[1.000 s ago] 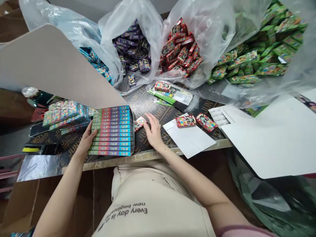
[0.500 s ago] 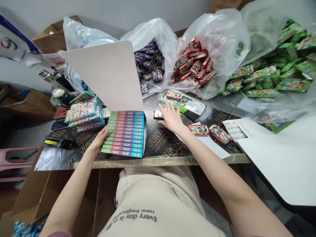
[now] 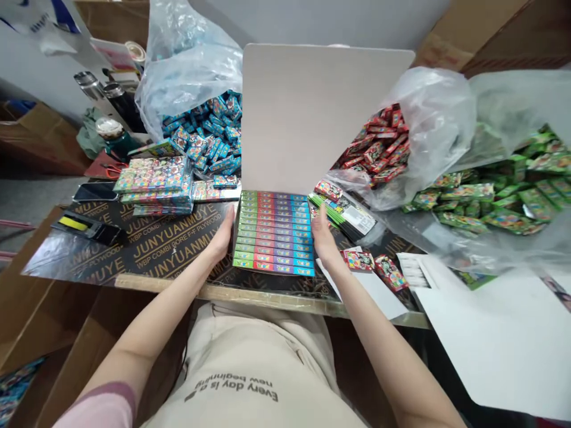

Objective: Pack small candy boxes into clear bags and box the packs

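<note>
An open display box (image 3: 274, 235) stands near the table's front edge, filled with rows of small packs in green, red, purple and blue. Its tall plain lid (image 3: 312, 119) is raised at the back. My left hand (image 3: 223, 235) grips the box's left side, fingers partly hidden behind it. On the right side my right hand (image 3: 324, 238) holds the box between thumb and fingers. Just past that hand lie a red pack (image 3: 329, 189) and a bagged stack of green-edged cards (image 3: 354, 217). Two more red packs, one of them nearer (image 3: 391, 272), rest to its right.
Plastic bags of blue packs (image 3: 214, 134), red packs (image 3: 379, 145) and green packs (image 3: 504, 190) line the back. Wrapped stacks (image 3: 156, 181), a tape dispenser (image 3: 87, 226), a phone (image 3: 97, 191) and flasks (image 3: 120, 104) stand left. White sheets (image 3: 504, 333) lie right.
My right hand has left the small red pack on the table and come to the box's right side. The box has turned square to me, its lid now upright, and the view has shifted.
</note>
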{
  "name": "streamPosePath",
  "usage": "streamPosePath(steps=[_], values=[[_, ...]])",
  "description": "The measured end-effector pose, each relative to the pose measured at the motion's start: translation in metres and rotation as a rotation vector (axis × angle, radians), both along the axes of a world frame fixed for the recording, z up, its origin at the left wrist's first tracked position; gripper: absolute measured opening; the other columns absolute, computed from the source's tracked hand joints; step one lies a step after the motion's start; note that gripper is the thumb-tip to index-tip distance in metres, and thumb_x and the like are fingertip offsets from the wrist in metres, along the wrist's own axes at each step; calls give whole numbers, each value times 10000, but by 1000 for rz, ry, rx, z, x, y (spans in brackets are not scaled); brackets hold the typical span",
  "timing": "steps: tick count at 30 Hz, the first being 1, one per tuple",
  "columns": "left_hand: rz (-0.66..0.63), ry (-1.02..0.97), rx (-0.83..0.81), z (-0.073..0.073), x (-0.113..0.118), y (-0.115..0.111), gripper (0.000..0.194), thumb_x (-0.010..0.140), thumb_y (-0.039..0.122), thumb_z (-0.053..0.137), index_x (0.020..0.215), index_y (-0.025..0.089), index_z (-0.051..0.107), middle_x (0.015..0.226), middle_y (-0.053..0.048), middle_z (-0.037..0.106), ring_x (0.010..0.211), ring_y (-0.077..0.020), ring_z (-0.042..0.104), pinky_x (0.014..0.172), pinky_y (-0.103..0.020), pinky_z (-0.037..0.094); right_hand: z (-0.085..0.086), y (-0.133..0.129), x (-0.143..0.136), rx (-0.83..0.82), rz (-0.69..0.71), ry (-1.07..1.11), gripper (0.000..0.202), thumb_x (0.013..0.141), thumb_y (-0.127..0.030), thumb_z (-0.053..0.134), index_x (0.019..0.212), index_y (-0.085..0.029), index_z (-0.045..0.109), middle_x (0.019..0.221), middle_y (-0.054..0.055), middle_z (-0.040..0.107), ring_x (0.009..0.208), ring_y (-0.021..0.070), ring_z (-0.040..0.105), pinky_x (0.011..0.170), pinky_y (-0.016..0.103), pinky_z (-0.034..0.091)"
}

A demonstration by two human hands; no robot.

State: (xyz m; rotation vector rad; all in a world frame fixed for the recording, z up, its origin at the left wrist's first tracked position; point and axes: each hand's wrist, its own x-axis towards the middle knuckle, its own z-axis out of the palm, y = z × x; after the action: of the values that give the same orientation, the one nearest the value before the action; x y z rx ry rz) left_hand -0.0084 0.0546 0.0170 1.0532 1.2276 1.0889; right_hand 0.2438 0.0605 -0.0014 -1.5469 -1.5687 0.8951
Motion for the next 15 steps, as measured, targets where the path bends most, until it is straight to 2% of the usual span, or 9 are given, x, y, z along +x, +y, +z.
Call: streamPosePath(steps=[2, 3, 6, 7, 9, 11, 12, 13, 15], values=[[-3, 375, 254, 5, -6, 17, 745, 885, 680, 365, 1448, 192, 376, 1593, -90, 207, 1490, -283, 5, 1202, -476, 45, 7, 6, 2, 111, 28, -318, 721, 944, -622, 195, 1538, -218, 135, 1601, 95, 161, 1485, 276, 78, 1153, 571, 186], [-69, 560, 365, 7, -8, 24, 764, 872, 664, 418, 1463, 183, 350, 1602, -105, 165, 1487, -289, -44, 1193, -492, -15, 11, 7, -1, 126, 77, -438, 707, 951, -592, 238, 1534, -200, 163, 1599, 110, 164, 1484, 286, 73, 1153, 581, 166], [-380, 921, 520, 9, -4, 39, 792, 855, 626, 486, 1476, 163, 322, 1587, -152, 192, 1486, -320, 25, 1175, -541, -36, 24, 1, -19, 135, 200, -725, 655, 957, -510, 333, 1508, -164, 263, 1566, 149, 257, 1468, 324, 149, 1147, 627, 82], [-440, 979, 522, 8, -1, 40, 789, 863, 613, 482, 1481, 154, 310, 1582, -161, 205, 1484, -322, 60, 1174, -546, -21, 29, -3, -27, 151, 194, -765, 652, 955, -497, 354, 1507, -161, 267, 1563, 153, 261, 1465, 332, 159, 1143, 639, 41], [-470, 1031, 505, 5, 3, 39, 784, 866, 576, 502, 1483, 136, 300, 1579, -170, 203, 1482, -322, 88, 1172, -552, 6, 34, -14, -42, 211, 202, -770, 677, 946, -495, 386, 1518, -165, 235, 1571, 148, 235, 1468, 333, 141, 1143, 635, -14], [-456, 992, 493, 3, 3, 38, 721, 849, 510, 564, 1446, 152, 376, 1565, -160, 257, 1475, -328, 130, 1165, -573, 17, 34, -24, -55, 252, 290, -733, 720, 928, -522, 419, 1524, -173, 216, 1577, 135, 223, 1472, 324, 126, 1157, 607, -7], [-414, 944, 492, 3, 1, 39, 626, 851, 465, 573, 1390, 169, 459, 1532, -150, 341, 1460, -325, 196, 1164, -579, 17, 33, -29, -59, 249, 337, -717, 731, 918, -542, 430, 1520, -175, 235, 1575, 135, 230, 1470, 323, 139, 1160, 597, 11], [-326, 877, 490, 5, -1, 43, 505, 862, 424, 561, 1305, 183, 546, 1470, -136, 446, 1428, -314, 284, 1168, -574, 32, 32, -33, -62, 239, 368, -703, 723, 914, -558, 427, 1509, -180, 269, 1572, 139, 238, 1465, 324, 162, 1159, 593, 27], [-14, 677, 502, 14, -8, 60, 333, 901, 374, 494, 1145, 198, 636, 1307, -102, 599, 1331, -270, 439, 1178, -528, 126, 34, -41, -63, 246, 362, -647, 668, 926, -586, 370, 1473, -200, 360, 1568, 137, 254, 1450, 322, 215, 1153, 592, 51]])
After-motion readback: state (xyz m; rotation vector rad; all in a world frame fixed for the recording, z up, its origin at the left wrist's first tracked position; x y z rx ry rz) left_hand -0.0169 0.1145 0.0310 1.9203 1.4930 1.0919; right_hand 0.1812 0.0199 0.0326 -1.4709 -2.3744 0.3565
